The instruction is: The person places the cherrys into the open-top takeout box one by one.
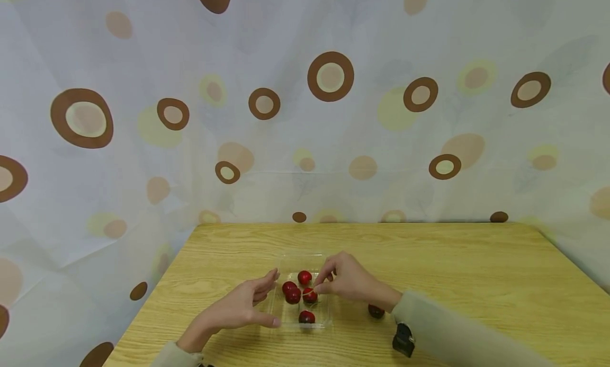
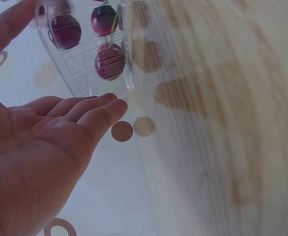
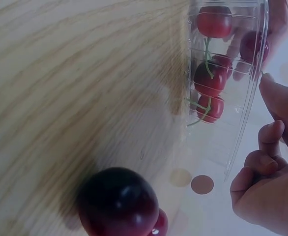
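Note:
A clear plastic box [image 1: 329, 316] stands on the table with several dark red cherries in it, such as the one at the front [image 1: 306, 318]. Over the box's right side, my right hand [image 1: 350, 279] pinches a thin stem between thumb and forefinger. The stem runs left to a cherry [image 1: 293, 295]; in the right wrist view a cherry [image 3: 254, 45] shows near the rim, close to the thumb tip. My left hand [image 1: 240, 306] is beside the box's left wall, fingers extended and thumb apart, holding nothing. In the left wrist view its fingertips [image 2: 117, 104] are close to the box.
Right of the box, partly under my right wrist, lies a dark cherry [image 1: 376, 311]; the right wrist view shows another cherry [image 3: 159, 225] behind it. The wooden table [image 1: 452, 282] ends at a patterned cloth [image 1: 295, 144] hanging at the back and sides.

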